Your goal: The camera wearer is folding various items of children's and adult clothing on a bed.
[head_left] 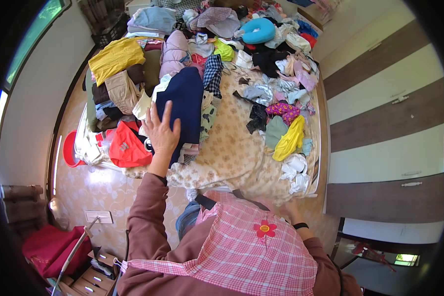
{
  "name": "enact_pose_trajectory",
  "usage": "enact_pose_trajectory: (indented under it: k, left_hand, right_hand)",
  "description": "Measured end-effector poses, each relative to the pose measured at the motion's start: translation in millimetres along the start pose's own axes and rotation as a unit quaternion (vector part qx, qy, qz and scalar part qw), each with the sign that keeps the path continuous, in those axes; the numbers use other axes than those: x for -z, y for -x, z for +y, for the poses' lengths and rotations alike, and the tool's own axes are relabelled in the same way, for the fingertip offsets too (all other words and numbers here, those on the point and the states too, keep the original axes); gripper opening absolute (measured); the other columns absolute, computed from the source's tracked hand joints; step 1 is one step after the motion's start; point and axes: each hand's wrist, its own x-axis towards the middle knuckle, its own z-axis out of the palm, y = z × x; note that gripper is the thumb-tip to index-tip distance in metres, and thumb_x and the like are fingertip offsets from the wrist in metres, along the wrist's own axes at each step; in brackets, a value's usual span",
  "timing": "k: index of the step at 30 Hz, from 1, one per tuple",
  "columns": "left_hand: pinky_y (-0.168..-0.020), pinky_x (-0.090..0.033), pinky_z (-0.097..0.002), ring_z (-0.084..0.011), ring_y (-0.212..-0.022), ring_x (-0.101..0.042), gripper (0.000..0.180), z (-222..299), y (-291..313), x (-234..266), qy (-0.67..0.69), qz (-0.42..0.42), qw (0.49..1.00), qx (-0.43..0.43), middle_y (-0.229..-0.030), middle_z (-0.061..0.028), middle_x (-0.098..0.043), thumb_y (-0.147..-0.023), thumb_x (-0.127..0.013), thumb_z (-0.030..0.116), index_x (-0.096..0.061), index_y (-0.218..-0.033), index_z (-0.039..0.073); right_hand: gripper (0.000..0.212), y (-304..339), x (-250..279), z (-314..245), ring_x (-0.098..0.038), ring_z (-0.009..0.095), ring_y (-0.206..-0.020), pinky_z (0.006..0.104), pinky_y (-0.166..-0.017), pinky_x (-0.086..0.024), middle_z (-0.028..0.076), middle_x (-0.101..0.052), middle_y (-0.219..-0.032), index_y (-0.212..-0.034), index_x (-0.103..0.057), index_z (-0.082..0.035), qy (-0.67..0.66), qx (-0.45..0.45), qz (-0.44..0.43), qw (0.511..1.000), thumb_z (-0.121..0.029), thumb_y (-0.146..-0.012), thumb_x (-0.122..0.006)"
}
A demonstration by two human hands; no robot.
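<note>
On the left part of the bed lies a navy blue folded cloth [186,101], on top of other folded pieces. My left hand [162,134] rests on or just over its left side, fingers spread, holding nothing that I can see. Beside that hand are a red garment [128,147] and a beige folded garment [122,91]. A blue checked cloth [212,74] touches the navy cloth's far right side. Low at the bed's front edge, my right hand [293,212] is smeared by motion beside my pink checked apron [256,251]; its fingers cannot be made out.
A patterned beige sheet [237,143] covers the bed. Heaped clothes, a yellow garment [290,139] and a blue neck pillow [258,31] lie right and far. A red basin [71,150] stands at the left; a striped wardrobe [380,133] lines the right.
</note>
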Motion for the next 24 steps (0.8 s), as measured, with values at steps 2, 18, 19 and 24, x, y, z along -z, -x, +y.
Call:
enact_pose_trajectory:
  k: [2, 18, 19, 24]
  left_hand:
    - [-0.107, -0.014, -0.0627, -0.0399, -0.137, -0.018, 0.060, 9, 3, -12, -0.016, -0.052, 0.998, -0.035, -0.150, -0.0168, -0.022, -0.082, -0.058, 0.044, -0.040, -0.139, 0.035]
    - [-0.104, -0.017, -0.0646, -0.0449, -0.135, -0.021, 0.077, -14, 25, -60, -0.122, -0.273, 0.953, -0.039, -0.150, -0.0215, -0.018, -0.075, -0.063, 0.055, -0.031, -0.143, 0.038]
    - [-0.105, -0.018, -0.0639, -0.0442, -0.135, -0.021, 0.076, -9, 23, -59, -0.117, -0.273, 0.954, -0.044, -0.150, -0.0215, -0.019, -0.075, -0.063, 0.054, -0.031, -0.143, 0.037]
    - [-0.105, -0.021, -0.0619, -0.0407, -0.133, -0.028, 0.069, 30, 37, -37, -0.081, -0.176, 0.979, -0.069, -0.146, -0.0220, -0.028, -0.078, -0.064, 0.042, -0.039, -0.140, 0.026]
  right_hand:
    - [0.063, 14, -1, 44, -0.063, 0.031, -0.097, 0.0432, -0.087, -0.048, 0.022, -0.061, -0.103, -0.129, -0.043, 0.003, 0.642, 0.169, -0.069, 0.744, -0.012, -0.072, -0.066]
    - [0.042, 27, -79, 87, -0.062, 0.035, -0.094, 0.0393, -0.081, -0.048, 0.022, -0.064, -0.103, -0.116, -0.056, -0.005, 0.193, 0.171, 0.088, 0.962, -0.022, -0.079, -0.063]
    - [0.041, 27, -80, 88, -0.062, 0.035, -0.093, 0.0393, -0.081, -0.048, 0.021, -0.064, -0.102, -0.115, -0.057, -0.004, 0.188, 0.168, 0.085, 0.964, -0.021, -0.079, -0.062]
    - [0.034, 5, -75, 81, -0.062, 0.033, -0.090, 0.0389, -0.080, -0.048, 0.019, -0.065, -0.100, -0.110, -0.058, -0.003, 0.166, 0.176, 0.052, 0.969, -0.019, -0.080, -0.060]
